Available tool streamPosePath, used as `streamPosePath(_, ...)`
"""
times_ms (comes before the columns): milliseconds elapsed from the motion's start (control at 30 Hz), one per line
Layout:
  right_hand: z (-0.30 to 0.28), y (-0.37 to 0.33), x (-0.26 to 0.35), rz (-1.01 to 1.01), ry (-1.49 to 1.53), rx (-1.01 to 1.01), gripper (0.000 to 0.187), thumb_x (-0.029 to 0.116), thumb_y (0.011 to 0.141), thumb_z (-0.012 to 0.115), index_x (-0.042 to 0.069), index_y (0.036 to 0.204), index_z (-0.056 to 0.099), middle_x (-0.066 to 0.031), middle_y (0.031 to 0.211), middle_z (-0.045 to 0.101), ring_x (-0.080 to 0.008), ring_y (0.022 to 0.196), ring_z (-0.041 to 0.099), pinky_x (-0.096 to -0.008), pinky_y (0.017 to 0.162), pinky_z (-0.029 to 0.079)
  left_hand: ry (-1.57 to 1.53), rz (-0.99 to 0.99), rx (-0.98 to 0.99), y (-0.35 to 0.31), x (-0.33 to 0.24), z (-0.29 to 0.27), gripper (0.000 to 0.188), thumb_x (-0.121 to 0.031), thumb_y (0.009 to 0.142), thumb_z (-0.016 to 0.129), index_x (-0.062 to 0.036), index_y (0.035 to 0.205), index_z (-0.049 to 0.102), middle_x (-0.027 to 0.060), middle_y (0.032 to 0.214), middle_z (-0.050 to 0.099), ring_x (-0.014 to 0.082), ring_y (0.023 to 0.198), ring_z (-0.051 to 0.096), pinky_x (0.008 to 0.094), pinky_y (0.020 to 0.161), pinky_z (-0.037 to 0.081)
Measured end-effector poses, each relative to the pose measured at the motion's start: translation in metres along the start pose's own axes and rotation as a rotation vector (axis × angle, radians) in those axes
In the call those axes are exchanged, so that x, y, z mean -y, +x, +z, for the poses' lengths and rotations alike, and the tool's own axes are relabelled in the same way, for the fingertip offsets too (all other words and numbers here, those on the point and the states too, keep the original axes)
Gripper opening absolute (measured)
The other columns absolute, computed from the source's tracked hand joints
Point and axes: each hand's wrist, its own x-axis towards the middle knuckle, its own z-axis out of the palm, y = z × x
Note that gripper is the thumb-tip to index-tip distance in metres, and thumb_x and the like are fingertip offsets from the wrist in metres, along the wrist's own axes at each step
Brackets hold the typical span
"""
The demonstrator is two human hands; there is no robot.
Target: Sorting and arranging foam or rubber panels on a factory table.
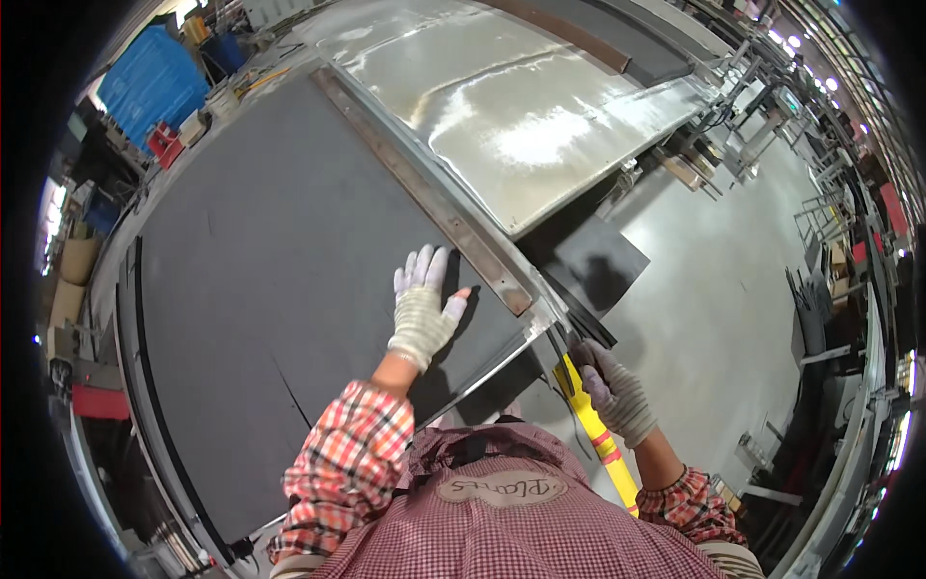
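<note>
The dark grey sheet (260, 222) spreads from seven round to twelve o'clock of my left hand (422, 309), which lies palm down on it, fingers extended and thumb spread, pressing without clasping anything. The rusty metal bar (424, 193) runs along the sheet's right side, its long axis from eleven to five o'clock; its near end sits at three o'clock from my left hand, whose fingertips are just beside it. My right hand (617, 386) is farther off, with that same end at ten o'clock from it. Its fingers curl by the table corner (548, 317), near the yellow strip (600, 434); I cannot tell whether they close on anything.
</note>
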Motion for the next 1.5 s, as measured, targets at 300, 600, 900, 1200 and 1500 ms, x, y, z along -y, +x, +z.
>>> streamPosePath(300, -0.014, 0.025, -0.001, -0.22, -0.273, 0.21, 0.049, 0.005, 0.087, 0.052, 0.005, 0.135, 0.039, -0.0221, 0.098, 0.062, -0.0377, 0.081, 0.06, -0.0392, 0.072, 0.048, 0.281, -0.104, 0.285, 0.024, -0.023, 0.016, 0.074, -0.041, 0.081, 0.06, -0.0123, 0.142, 0.03, 0.0188, 0.148, 0.022, 0.0391, 0.137, 0.018, 0.052, 0.111, 0.012)
streamPosePath(600, -0.001, 0.038, 0.011, -0.162, -0.418, 0.311, 0.046, 0.012, 0.089, 0.051, 0.007, 0.134, 0.042, -0.0245, 0.101, 0.061, -0.0405, 0.088, 0.059, -0.0433, 0.075, 0.048, 0.238, -0.103, 0.293, 0.025, -0.017, 0.018, 0.076, -0.034, 0.078, 0.062, -0.0129, 0.143, 0.029, 0.0181, 0.148, 0.023, 0.0388, 0.138, 0.016, 0.0525, 0.111, 0.011)
streamPosePath(900, 0.021, 0.037, 0.061, 0.005, -0.751, 0.311, 0.048, 0.02, 0.09, 0.047, 0.008, 0.136, 0.038, -0.0238, 0.086, 0.062, -0.0405, 0.077, 0.059, -0.0482, 0.069, 0.046, 0.213, -0.091, 0.268, 0.025, -0.016, 0.016, 0.074, -0.035, 0.078, 0.06, -0.0122, 0.142, 0.03, 0.0189, 0.148, 0.024, 0.0376, 0.138, 0.017, 0.0516, 0.112, 0.009)
streamPosePath(1200, 0.054, 0.083, 0.077, 0.066, -0.991, 0.383, 0.045, 0.02, 0.091, 0.041, 0.007, 0.134, 0.042, -0.0205, 0.088, 0.065, -0.0363, 0.081, 0.064, -0.0477, 0.072, 0.048, 0.238, -0.083, 0.258, 0.02, -0.011, 0.019, 0.072, -0.039, 0.082, 0.055, -0.0089, 0.142, 0.029, 0.0175, 0.148, 0.024, 0.0361, 0.138, 0.017, 0.0512, 0.112, 0.008)
streamPosePath(1500, 0.032, 0.087, 0.085, -0.03, -1.077, 0.575, 0.034, 0.015, 0.088, 0.041, -0.002, 0.114, 0.053, -0.0253, 0.087, 0.063, -0.0358, 0.087, 0.063, -0.0459, 0.075, 0.049, 0.233, -0.082, 0.116, 0.019, -0.017, 0.023, 0.068, -0.05, 0.086, 0.046, -0.0077, 0.138, 0.038, 0.0169, 0.146, 0.03, 0.036, 0.136, 0.022, 0.0514, 0.111, 0.01)
